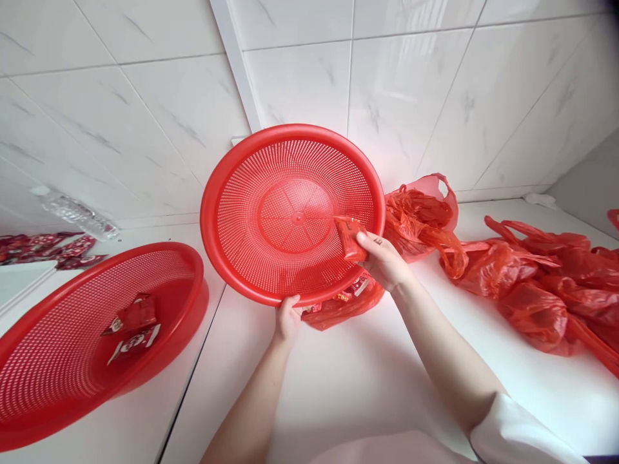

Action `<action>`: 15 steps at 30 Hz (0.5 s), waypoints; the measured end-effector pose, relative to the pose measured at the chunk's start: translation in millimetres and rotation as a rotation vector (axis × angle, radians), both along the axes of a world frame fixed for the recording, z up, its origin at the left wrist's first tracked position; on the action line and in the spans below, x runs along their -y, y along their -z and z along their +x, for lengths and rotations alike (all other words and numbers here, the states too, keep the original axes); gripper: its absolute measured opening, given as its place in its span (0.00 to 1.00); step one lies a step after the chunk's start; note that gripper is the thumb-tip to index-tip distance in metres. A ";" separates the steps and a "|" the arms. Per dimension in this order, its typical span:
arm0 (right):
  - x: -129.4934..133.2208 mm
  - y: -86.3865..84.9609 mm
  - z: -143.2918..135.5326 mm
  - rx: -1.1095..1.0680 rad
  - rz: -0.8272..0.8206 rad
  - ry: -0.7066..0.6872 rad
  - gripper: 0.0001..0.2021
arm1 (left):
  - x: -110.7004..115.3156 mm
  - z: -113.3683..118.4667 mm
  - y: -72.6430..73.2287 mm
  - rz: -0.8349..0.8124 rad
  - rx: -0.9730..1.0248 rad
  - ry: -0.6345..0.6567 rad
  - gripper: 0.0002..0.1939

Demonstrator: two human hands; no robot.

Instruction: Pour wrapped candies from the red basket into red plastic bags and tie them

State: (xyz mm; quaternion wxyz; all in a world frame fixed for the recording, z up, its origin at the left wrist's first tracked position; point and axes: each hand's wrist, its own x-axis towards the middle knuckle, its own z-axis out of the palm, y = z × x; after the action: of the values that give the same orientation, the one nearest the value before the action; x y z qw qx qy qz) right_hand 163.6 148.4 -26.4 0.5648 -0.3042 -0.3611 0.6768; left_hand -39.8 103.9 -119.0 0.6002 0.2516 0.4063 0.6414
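A large red plastic colander (293,131) is tilted up, its bowl facing me with bare perforated mesh inside. My left hand (289,320) is closed on its lower rim, thumb over the edge. In front of the colander's lower right side, my right hand (384,258) grips a small red packet (349,238) between thumb and fingers. Behind and below the colander, a red plastic bag (345,314) with printed packets in it is partly hidden.
At the left, a second red colander (193,264) holds red-and-white packets (135,322). A clear plastic bottle (80,216) lies by the tiled wall beside several more packets (72,251). Red plastic bags (536,296) spread over the white counter (367,386) at right; a red basket (452,203) holds more.
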 end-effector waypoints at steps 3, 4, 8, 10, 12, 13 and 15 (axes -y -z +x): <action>1.9 0.5 -0.6 0.022 0.068 -0.059 0.15 | -0.6 -1.1 0.8 -0.012 -0.012 0.015 0.08; 1.9 1.6 -1.2 0.028 0.077 -0.053 0.14 | -0.6 -1.5 1.0 -0.014 -0.018 0.019 0.07; 1.1 4.1 0.6 0.118 0.157 -0.011 0.13 | -1.2 -3.3 0.1 -0.001 -0.035 0.028 0.07; 2.6 1.8 5.8 0.221 0.235 -0.013 0.13 | -2.4 -4.9 -0.6 0.008 -0.034 -0.010 0.09; 5.8 -2.6 13.2 0.373 0.312 -0.088 0.13 | -4.6 -7.3 -0.8 0.023 -0.034 -0.095 0.13; 7.7 -4.9 16.8 0.472 0.342 -0.134 0.12 | -6.0 -8.9 -0.7 0.031 -0.039 -0.145 0.14; 11.2 -8.5 22.3 0.703 0.390 -0.183 0.10 | -9.1 -12.7 -0.1 0.049 -0.064 -0.243 0.15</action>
State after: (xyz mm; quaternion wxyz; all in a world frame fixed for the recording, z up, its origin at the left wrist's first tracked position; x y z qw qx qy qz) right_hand 185.9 137.1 -18.0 0.3918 -0.3707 -0.6791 0.4979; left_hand -52.5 113.0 -119.0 0.4982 0.2356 0.4371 0.7108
